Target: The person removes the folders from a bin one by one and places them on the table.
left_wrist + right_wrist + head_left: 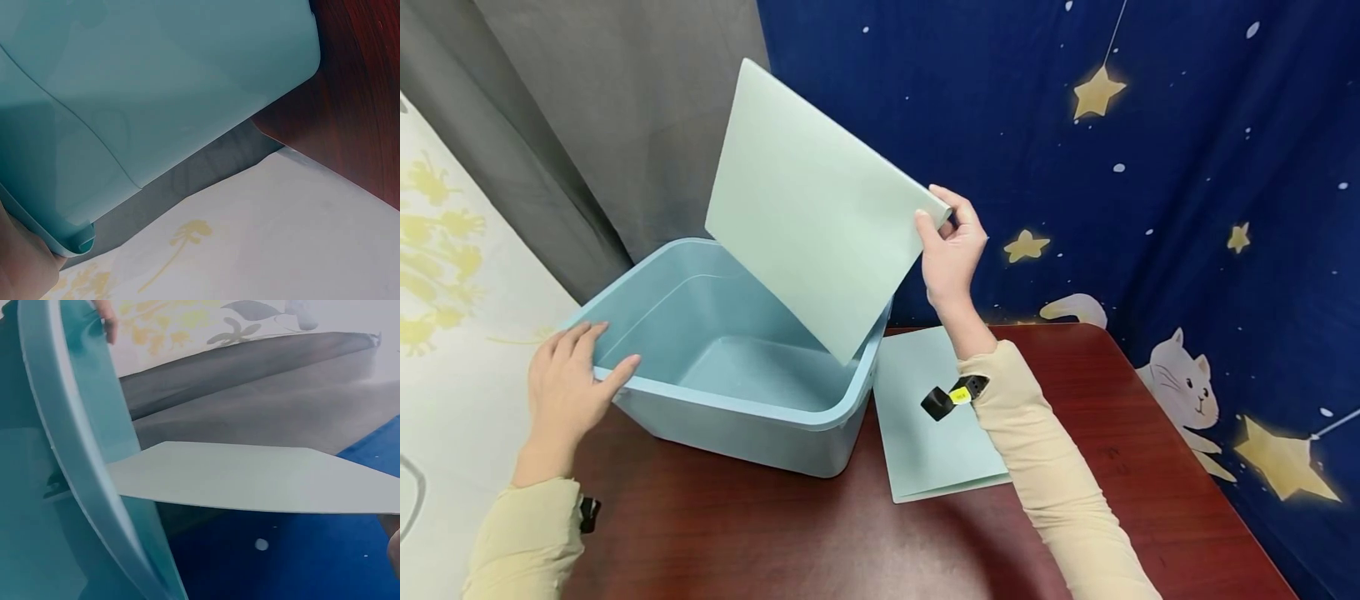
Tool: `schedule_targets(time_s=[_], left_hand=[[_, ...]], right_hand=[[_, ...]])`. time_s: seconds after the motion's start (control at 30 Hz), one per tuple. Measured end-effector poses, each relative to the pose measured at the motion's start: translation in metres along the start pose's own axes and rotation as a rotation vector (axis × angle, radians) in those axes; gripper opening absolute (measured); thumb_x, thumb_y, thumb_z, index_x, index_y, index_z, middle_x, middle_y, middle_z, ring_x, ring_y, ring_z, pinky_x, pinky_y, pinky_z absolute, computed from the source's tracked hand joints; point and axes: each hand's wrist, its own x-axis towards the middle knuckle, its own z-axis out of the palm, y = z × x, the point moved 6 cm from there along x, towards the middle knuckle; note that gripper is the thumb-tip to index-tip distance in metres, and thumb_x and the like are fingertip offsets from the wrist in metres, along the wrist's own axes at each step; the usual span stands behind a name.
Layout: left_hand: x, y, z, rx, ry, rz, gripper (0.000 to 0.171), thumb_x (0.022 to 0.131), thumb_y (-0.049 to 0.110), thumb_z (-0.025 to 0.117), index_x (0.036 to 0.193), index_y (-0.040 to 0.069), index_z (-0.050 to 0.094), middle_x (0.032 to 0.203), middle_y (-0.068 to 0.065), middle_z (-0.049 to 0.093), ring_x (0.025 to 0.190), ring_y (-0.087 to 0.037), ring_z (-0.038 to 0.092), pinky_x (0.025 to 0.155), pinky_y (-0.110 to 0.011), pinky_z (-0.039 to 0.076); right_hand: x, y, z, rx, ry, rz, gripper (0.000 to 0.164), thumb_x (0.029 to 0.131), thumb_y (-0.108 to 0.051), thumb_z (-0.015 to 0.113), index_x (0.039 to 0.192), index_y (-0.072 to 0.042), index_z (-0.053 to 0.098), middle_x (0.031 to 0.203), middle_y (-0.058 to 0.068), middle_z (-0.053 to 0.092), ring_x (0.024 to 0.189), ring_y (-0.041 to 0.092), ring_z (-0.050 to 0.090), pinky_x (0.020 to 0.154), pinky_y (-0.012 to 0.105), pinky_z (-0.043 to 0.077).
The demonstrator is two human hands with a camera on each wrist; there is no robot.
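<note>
My right hand [953,250] pinches a pale green folder [816,208] by its right corner, thumb on the near face. The folder is tilted above a light blue plastic bin [745,437], its lowest corner overlapping the bin's right end in the head view. In the right wrist view, the folder [219,478] appears nearly edge-on beside the bin's rim [69,419]. My left hand [568,383] grips the bin's left front corner, with the fingers over the rim. A second pale green folder [917,417] lies on the table right of the bin, partly hidden by my right forearm.
The bin stands on a dark red wooden table [722,521]. Behind it hang a grey curtain [625,108] and a blue curtain [1000,125] with stars. A white patterned cloth [452,400] is on the left. The table's right edge slants toward the front.
</note>
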Motion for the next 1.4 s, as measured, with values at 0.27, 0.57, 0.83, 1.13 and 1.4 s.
schedule_targets(time_s=[0.27, 0.57, 0.83, 1.13, 1.4], left_hand=[[0.002, 0.002, -0.002, 0.0, 0.058, 0.043, 0.067, 0.08, 0.048, 0.056, 0.118, -0.007, 0.052, 0.119, -0.031, 0.048, 0.112, -0.045, 0.039, 0.1, -0.051, 0.024], [0.002, -0.002, 0.0, 0.01, 0.021, 0.015, 0.067, 0.082, 0.048, 0.054, 0.121, -0.006, 0.05, 0.122, -0.031, 0.046, 0.115, -0.045, 0.037, 0.101, -0.051, 0.021], [0.002, -0.005, 0.0, 0.016, 0.009, -0.002, 0.067, 0.082, 0.049, 0.053, 0.122, -0.005, 0.05, 0.123, -0.03, 0.046, 0.116, -0.044, 0.036, 0.102, -0.05, 0.02], [0.001, -0.006, -0.001, 0.005, 0.002, -0.015, 0.067, 0.084, 0.049, 0.052, 0.124, -0.005, 0.048, 0.124, -0.029, 0.044, 0.118, -0.044, 0.035, 0.101, -0.053, 0.019], [0.001, -0.007, -0.001, 0.01, 0.007, -0.018, 0.069, 0.084, 0.051, 0.051, 0.124, -0.005, 0.048, 0.124, -0.029, 0.045, 0.118, -0.044, 0.035, 0.103, -0.051, 0.019]], right_hand=[[0.006, -0.02, -0.024, 0.07, 0.11, -0.032, 0.028, 0.079, 0.01, 0.058, 0.107, 0.006, 0.059, 0.098, 0.01, 0.058, 0.087, 0.026, 0.063, 0.073, 0.034, 0.053], [0.007, -0.035, -0.051, 0.126, 0.214, -0.03, 0.029, 0.079, 0.013, 0.056, 0.107, 0.006, 0.058, 0.101, 0.015, 0.054, 0.093, 0.031, 0.06, 0.076, 0.038, 0.053], [0.003, -0.042, -0.072, 0.141, 0.281, -0.033, 0.028, 0.079, 0.013, 0.056, 0.105, 0.004, 0.059, 0.099, 0.016, 0.056, 0.09, 0.031, 0.061, 0.071, 0.034, 0.054], [-0.003, -0.045, -0.103, 0.194, 0.375, -0.016, 0.029, 0.077, 0.014, 0.057, 0.104, 0.003, 0.059, 0.096, 0.017, 0.058, 0.089, 0.03, 0.062, 0.068, 0.034, 0.054], [-0.003, -0.048, -0.129, 0.246, 0.448, -0.019, 0.029, 0.075, 0.016, 0.056, 0.101, 0.005, 0.059, 0.096, 0.018, 0.056, 0.086, 0.03, 0.063, 0.064, 0.033, 0.055]])
